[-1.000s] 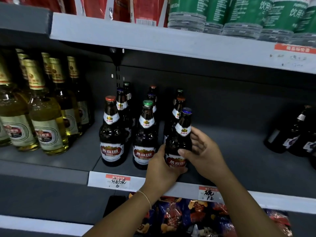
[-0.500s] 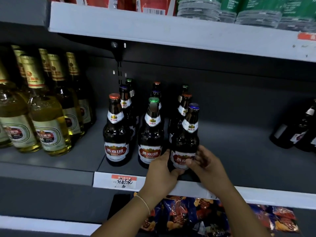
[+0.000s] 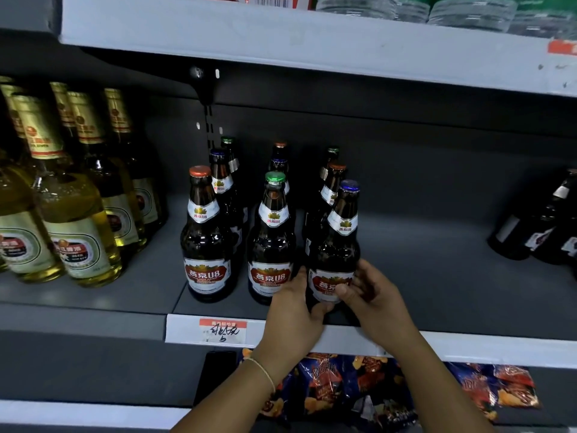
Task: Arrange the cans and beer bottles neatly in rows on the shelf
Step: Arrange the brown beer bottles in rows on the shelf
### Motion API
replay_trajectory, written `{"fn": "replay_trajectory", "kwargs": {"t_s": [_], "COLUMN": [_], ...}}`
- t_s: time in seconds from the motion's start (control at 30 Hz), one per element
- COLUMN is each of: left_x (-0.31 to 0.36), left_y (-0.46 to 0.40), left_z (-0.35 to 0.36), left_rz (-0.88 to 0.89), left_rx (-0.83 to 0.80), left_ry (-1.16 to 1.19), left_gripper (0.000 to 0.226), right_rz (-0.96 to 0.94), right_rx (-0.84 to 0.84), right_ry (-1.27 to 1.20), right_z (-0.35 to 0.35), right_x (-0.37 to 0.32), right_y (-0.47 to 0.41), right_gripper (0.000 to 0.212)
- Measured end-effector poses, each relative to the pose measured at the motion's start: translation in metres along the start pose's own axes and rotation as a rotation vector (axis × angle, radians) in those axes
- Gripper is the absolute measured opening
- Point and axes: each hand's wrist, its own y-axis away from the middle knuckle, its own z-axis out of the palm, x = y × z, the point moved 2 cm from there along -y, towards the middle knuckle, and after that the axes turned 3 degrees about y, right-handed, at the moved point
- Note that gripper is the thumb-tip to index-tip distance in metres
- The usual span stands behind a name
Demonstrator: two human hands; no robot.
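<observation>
A dark beer bottle with a blue cap point(image 3: 338, 242) stands at the front right of three rows of like bottles on the grey shelf point(image 3: 437, 276). My left hand point(image 3: 296, 304) grips its base from the left, thumb under the label. My right hand point(image 3: 371, 292) holds it from the right, thumb on the label. To its left stand a green-capped bottle point(image 3: 272, 239) and a red-capped bottle point(image 3: 204, 235), each heading a row of darker bottles behind.
Pale yellow beer bottles point(image 3: 75, 220) crowd the shelf's left part. Dark bottles point(image 3: 543, 226) stand at the far right, with bare shelf between. A white price strip point(image 3: 223, 331) edges the shelf front. Snack bags point(image 3: 359, 389) lie on the shelf below. Another shelf point(image 3: 312, 42) hangs close overhead.
The blue-capped bottle came down from a raised hold and now stands on the shelf. Both hands slid lower on it, to its base and label.
</observation>
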Motion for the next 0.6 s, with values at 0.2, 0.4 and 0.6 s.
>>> {"fn": "replay_trajectory", "kwargs": {"t_s": [0.2,0.4,0.6], "left_x": [0.001,0.046,0.107], "left_y": [0.004,0.014,-0.003], "left_z": [0.0,-0.024,0.0], "left_rz": [-0.039,0.03,0.27], "left_rx": [-0.071,0.023,0.076], "left_ry": [-0.108,-0.318,-0.184], "left_gripper": [0.063,0.022,0.015], "right_rz": [-0.03,-0.091,-0.059], "right_rx": [-0.029,-0.046,0.057], "right_ry": [0.008,-0.056,-0.041], "right_z": [0.001,-0.009,-0.058], "right_x": [-0.005,-0.009,-0.01], "right_y": [0.002,0.005,0.004], "right_gripper": [0.051,0.054,0.044]}}
